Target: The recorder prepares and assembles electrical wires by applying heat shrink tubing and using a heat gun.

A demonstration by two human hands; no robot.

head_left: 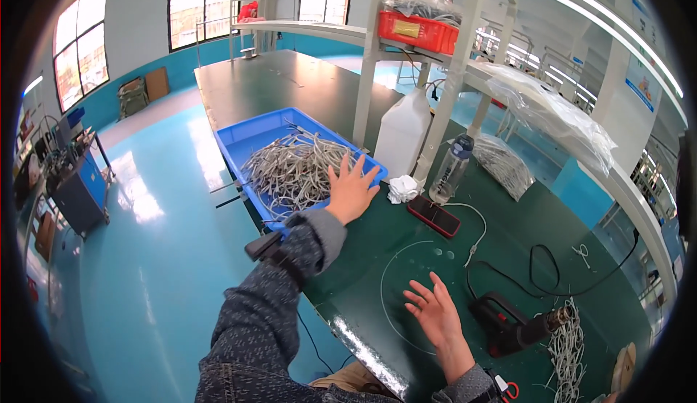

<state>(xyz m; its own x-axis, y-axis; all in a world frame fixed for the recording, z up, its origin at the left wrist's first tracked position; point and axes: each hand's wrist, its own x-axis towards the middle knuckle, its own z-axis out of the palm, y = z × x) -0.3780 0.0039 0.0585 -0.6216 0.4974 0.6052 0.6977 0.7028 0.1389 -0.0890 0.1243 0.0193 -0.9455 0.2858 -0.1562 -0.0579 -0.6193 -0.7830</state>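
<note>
My left hand (351, 191) reaches over the near right corner of a blue tray (253, 128), its fingers spread. Under and beside those fingers lies a tangled heap of short grey cables (294, 167); whether the fingertips touch it I cannot tell. My right hand (438, 314) hovers above the green table with the palm turned up and inward, fingers apart and nothing in them. Just right of it rests a black heat gun (512, 324). A thin pale cable (385, 294) curves across the tabletop between my hands.
Behind the right hand are a phone (434, 216) with a white cord, a clear bottle (451, 171), crumpled white tissue (403, 189) and a white jug (404, 131). A cable bundle (566, 348) and red-handled scissors (511, 390) lie right. Shelf posts (372, 62) rise behind the tray.
</note>
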